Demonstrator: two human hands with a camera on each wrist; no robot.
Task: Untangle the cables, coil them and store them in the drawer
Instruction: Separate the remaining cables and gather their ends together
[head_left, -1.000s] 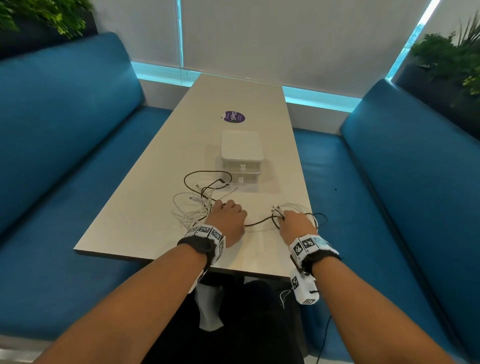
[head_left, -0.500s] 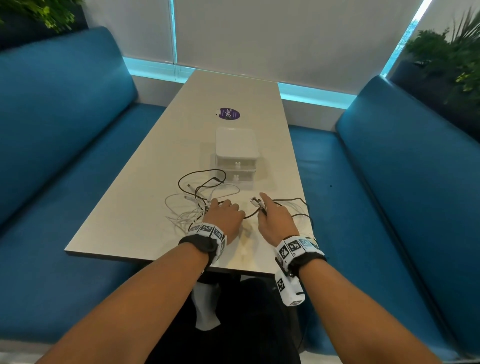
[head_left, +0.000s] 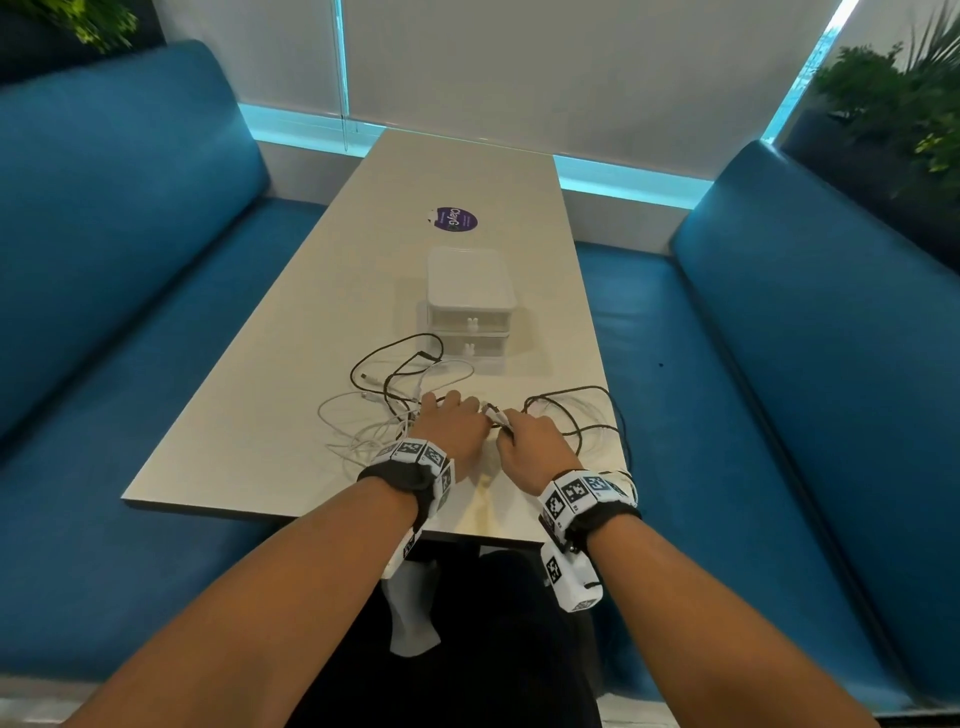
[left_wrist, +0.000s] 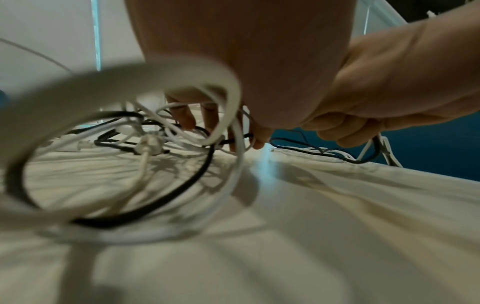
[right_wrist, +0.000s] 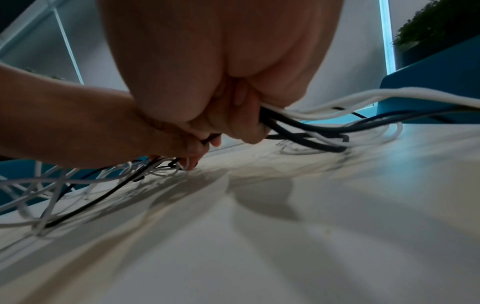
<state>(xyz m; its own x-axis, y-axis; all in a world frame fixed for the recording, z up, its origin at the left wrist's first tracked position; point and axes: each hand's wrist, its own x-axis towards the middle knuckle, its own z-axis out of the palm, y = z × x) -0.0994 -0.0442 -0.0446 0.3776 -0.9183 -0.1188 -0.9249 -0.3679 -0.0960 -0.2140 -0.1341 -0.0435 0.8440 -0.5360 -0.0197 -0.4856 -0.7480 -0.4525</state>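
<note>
The right hand, fist closed around a bundle of black and white cables, has swung in beside the left hand pinching the tangle on the table, so untangling goes on, drawer unit unopened.

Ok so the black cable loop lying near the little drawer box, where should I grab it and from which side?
Take the black cable loop at its far arc, where it lies alone on the bare table, coming from above on the left side. Nearer the left hand it crosses the white cables, so gripping there would likely drag the tangle along.
</note>
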